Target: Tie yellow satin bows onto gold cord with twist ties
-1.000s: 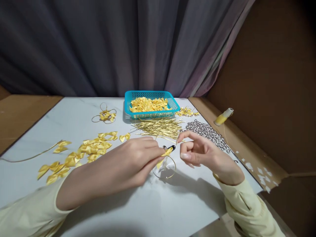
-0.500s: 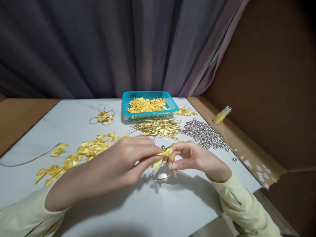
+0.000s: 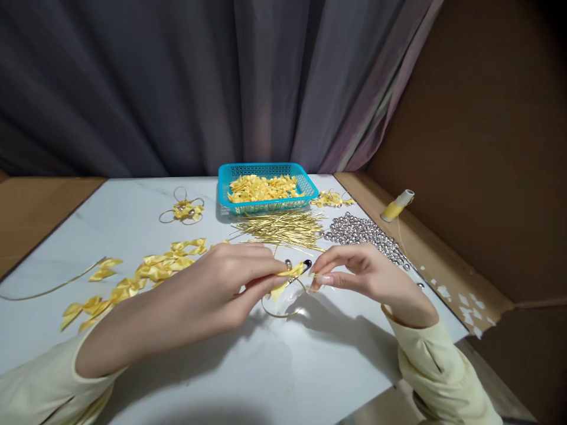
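My left hand (image 3: 221,289) pinches a yellow ribbon bow (image 3: 295,270) between thumb and fingers. A silver bead (image 3: 288,264) sits against the bow, and a bead with a dark face (image 3: 307,265) shows at its right end. Below it hangs a thin gold cord loop (image 3: 283,316), joined to the bow. My right hand (image 3: 354,274) is just right of the bow, thumb and fingertips pinched together. Whatever is between them is too thin to make out.
A blue basket (image 3: 268,206) of yellow bows stands at the back. Before it lie gold cords (image 3: 279,229) and silver beads (image 3: 365,236). Loose bows (image 3: 162,267) lie at left, near a finished-looking looped piece (image 3: 186,209). A thread spool (image 3: 396,206) stands on the right-hand cardboard.
My right hand has drawn back to the right, away from the bow, uncovering the dark-faced bead. The left hand keeps hold of the bow, shifted slightly left.
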Tool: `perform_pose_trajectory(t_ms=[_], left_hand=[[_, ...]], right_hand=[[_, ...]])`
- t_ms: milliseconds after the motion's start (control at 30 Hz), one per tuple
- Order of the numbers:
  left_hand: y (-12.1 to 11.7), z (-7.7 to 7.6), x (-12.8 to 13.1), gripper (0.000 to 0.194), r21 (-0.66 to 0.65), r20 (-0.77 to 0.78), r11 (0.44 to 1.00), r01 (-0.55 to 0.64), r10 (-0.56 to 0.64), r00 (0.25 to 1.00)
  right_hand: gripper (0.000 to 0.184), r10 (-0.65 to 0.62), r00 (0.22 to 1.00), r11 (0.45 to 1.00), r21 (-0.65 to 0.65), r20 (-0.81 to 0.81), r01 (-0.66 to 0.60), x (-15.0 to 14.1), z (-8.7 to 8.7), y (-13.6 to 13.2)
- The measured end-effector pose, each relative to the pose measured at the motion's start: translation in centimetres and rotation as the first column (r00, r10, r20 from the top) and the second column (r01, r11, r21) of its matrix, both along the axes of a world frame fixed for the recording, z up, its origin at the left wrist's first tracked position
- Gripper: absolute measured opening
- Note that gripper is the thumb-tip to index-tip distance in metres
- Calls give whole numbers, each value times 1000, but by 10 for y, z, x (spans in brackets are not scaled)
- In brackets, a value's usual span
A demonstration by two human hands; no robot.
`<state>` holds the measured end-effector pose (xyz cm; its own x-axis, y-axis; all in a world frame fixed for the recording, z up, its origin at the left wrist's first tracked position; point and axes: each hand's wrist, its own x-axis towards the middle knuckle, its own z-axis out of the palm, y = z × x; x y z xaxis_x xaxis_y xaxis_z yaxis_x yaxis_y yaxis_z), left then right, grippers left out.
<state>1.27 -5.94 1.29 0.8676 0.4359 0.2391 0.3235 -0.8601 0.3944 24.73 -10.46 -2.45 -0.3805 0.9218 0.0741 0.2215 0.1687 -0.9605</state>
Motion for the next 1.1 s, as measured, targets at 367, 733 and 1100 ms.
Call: perform_pose_trajectory(t_ms=[367,733,1100], left_hand=[[-1,1,1,19,-27,-6,1000,-14,14,1000],[-4,2,3,22,-57,-78,998,11,-16,997],[-1,-5,10,24,-112,-144,994,17,-33,989]], right_hand=[[13,-117,988,993,27,104,115,-1,11,-12],[16,-200,974,972,146,110,184,-4,22,-23],[21,-85,996,973,217,18,79,-20,62,-31]])
